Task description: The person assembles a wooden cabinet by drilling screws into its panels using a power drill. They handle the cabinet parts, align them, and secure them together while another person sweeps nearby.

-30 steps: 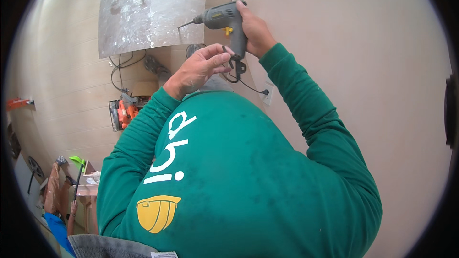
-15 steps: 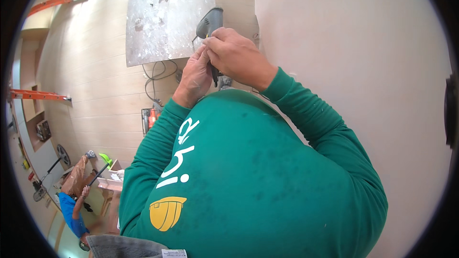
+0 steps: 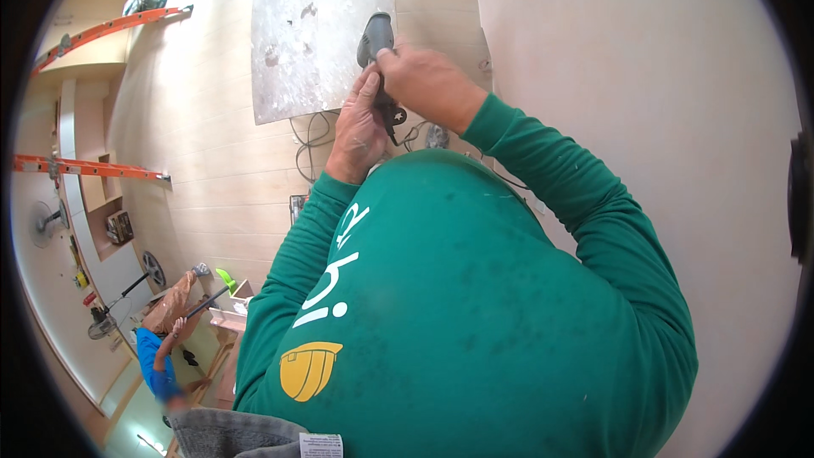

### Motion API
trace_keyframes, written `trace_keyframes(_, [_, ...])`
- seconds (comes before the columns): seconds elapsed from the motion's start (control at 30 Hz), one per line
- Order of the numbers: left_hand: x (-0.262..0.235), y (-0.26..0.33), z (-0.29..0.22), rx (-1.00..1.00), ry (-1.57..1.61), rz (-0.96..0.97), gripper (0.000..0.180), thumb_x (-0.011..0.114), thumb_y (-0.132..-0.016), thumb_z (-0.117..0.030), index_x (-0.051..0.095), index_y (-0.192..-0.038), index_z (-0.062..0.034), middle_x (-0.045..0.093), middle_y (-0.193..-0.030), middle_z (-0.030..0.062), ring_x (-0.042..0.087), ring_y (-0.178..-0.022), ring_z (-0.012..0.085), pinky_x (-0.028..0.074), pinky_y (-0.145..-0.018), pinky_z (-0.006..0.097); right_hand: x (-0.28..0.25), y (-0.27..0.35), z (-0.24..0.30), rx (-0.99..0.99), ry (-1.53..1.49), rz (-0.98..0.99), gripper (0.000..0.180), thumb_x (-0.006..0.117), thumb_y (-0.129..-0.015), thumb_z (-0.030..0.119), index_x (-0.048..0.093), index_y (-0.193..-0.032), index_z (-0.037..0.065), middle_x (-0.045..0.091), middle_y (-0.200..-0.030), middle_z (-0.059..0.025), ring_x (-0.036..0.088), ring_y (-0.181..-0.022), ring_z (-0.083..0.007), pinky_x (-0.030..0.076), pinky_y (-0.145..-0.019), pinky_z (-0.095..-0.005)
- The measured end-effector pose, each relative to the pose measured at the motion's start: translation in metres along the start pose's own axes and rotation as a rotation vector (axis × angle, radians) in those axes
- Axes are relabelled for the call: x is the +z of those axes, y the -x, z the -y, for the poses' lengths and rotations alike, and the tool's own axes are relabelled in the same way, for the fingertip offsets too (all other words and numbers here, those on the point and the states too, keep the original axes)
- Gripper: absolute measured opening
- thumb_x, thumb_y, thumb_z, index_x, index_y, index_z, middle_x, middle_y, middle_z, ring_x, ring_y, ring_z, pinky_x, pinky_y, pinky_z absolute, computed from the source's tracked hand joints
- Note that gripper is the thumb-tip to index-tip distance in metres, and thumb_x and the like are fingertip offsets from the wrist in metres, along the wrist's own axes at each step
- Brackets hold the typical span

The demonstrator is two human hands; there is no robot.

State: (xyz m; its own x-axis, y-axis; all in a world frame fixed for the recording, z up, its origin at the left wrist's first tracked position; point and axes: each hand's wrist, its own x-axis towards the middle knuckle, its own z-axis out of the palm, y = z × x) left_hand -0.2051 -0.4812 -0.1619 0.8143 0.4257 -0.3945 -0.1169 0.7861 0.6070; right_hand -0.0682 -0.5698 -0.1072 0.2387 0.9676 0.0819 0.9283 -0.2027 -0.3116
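Green-sleeved torso fills near frame. Far centre, a grey spattered panel (image 3: 322,30); orange ladder (image 3: 85,170) far left. Just right of the panel, right hand (image 3: 428,85) and left hand (image 3: 360,123), fingers wrapped on a grey power drill (image 3: 376,38). Yellow helmet-shaped badge (image 3: 309,369) near, low on shirt.

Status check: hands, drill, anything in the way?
Both hands, left hand and right hand, grip the grey drill. Cables trail below. Nothing blocking.
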Motion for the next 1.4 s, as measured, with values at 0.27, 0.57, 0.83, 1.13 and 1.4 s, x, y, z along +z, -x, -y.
trace_keyframes(0.27, [-0.005, -0.008, -0.009, 0.052, -0.015, 0.003, 0.059, 0.055, -0.107, -0.019, 0.023, -0.157, -0.0142, 0.058, -0.119, 0.0143, 0.059, -0.092, 0.0161, 0.053, -0.083, 0.032, -0.015, 0.041, -0.015, 0.488, -1.551, 0.103, 0.035, 0.041, -0.113, 0.025, 0.052, -0.126, -0.005, 0.07, -0.107, -0.0169, 0.071, -0.076, -0.0187, 0.059, -0.071, -0.0336])
trace_keyframes(0.57, [-0.009, -0.018, -0.011, 0.064, -0.02, 0.016, 0.059, 0.053, -0.108, -0.02, 0.022, -0.158, -0.0125, 0.057, -0.12, 0.0141, 0.059, -0.095, 0.0167, 0.054, -0.087, 0.034, 0.032, 0.047, -0.006, 0.545, -1.923, 0.231, 0.035, 0.038, -0.113, 0.025, 0.042, -0.137, 0.0, 0.066, -0.088, -0.0096, 0.064, -0.067, -0.0139, 0.054, -0.062, -0.0265])
trace_keyframes(0.83, [-0.002, -0.018, -0.012, 0.062, -0.042, -0.031, 0.062, 0.051, -0.109, -0.02, 0.017, -0.16, -0.0118, 0.06, -0.119, 0.0137, 0.059, -0.103, 0.0192, 0.051, -0.089, 0.035, 0.042, 0.044, -0.003, 0.575, -1.612, 0.28, 0.037, 0.042, -0.113, 0.031, 0.047, -0.136, 0.003, 0.066, -0.087, -0.0072, 0.063, -0.068, -0.0109, 0.051, -0.06, -0.0245])
trace_keyframes(1.13, [-0.012, -0.023, -0.009, 0.081, -0.094, -0.016, 0.062, 0.05, -0.11, -0.024, 0.016, -0.161, -0.0134, 0.061, -0.119, 0.0135, 0.059, -0.11, 0.0222, 0.052, -0.093, 0.038, 0.044, 0.041, 0.001, 0.606, -1.585, 0.235, 0.034, 0.048, -0.111, 0.032, 0.059, -0.123, 0.002, 0.07, -0.089, -0.0078, 0.065, -0.068, -0.0112, 0.053, -0.06, -0.0256])
trace_keyframes(1.4, [-0.002, -0.029, -0.005, 0.101, 0.011, -0.023, 0.056, 0.051, -0.11, -0.024, 0.023, -0.157, -0.0128, 0.061, -0.116, 0.0137, 0.059, -0.105, 0.0221, 0.052, -0.092, 0.039, 0.073, 0.043, 0.002, 0.226, -0.57, -0.313, 0.024, 0.06, -0.103, 0.024, 0.059, -0.113, 0.002, 0.07, -0.078, -0.0169, 0.069, -0.066, -0.0286, 0.053, -0.059, -0.0412])
